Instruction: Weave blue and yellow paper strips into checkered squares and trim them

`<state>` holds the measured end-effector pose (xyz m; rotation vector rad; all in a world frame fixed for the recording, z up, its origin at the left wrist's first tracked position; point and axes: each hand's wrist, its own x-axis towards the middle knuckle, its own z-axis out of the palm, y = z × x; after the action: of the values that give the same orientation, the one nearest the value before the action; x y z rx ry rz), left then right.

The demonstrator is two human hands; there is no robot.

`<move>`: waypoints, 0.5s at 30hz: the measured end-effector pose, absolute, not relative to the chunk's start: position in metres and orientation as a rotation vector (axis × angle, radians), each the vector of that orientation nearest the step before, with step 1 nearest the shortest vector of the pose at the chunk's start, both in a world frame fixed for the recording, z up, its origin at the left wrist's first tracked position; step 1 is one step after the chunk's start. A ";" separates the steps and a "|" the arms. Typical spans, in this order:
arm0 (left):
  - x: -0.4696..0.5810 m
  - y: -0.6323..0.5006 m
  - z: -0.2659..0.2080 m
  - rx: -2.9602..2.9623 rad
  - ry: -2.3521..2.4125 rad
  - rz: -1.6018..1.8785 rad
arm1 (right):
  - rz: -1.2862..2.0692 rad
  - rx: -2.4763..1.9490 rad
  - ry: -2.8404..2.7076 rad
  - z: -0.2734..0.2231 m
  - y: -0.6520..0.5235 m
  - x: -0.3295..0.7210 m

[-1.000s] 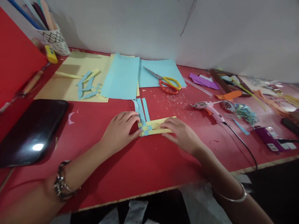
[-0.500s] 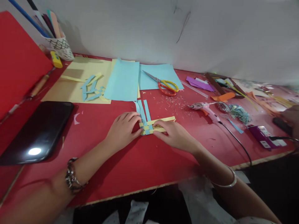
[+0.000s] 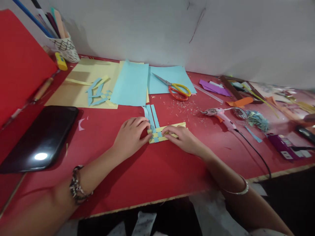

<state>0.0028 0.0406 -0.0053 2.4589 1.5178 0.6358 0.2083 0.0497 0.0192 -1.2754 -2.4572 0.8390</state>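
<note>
A small weave of blue and yellow paper strips (image 3: 156,139) lies flat on the red table. Two blue strips (image 3: 155,115) run away from me out of it, and yellow strips (image 3: 180,125) stick out to the right. My left hand (image 3: 131,135) holds the left edge of the weave between thumb and fingers. From the right, my right hand (image 3: 181,138) pinches at a middle yellow strip just beside the woven squares, its fingers partly covering that strip. The far ends of the yellow strips are partly hidden under this hand.
Scissors (image 3: 178,90) lie on blue paper (image 3: 131,83) near the wall. A corded glue gun (image 3: 220,115) and purple power strip (image 3: 285,146) sit right. A black phone-like slab (image 3: 41,134), a pen cup (image 3: 67,49) and cut strips (image 3: 97,93) are left. Another person's hand (image 3: 309,118) shows far right.
My right hand's fingers have closed nearer together and shifted slightly right along the strips. My left hand keeps its hold. The view has shifted slightly.
</note>
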 end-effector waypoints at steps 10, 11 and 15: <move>0.003 0.041 -0.006 2.458 1.531 0.623 | 0.806 -1.253 -2.489 0.018 0.051 0.210; 0.003 0.041 -0.007 2.458 1.532 0.622 | 0.799 -1.259 -2.493 0.018 0.051 0.210; 0.002 0.041 -0.007 2.450 1.519 0.622 | 0.763 -1.288 -2.517 0.018 0.050 0.210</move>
<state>0.0022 0.0407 -0.0068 2.4496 1.5189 0.6221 0.2097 0.0503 0.0179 -1.2875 -2.5172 0.7627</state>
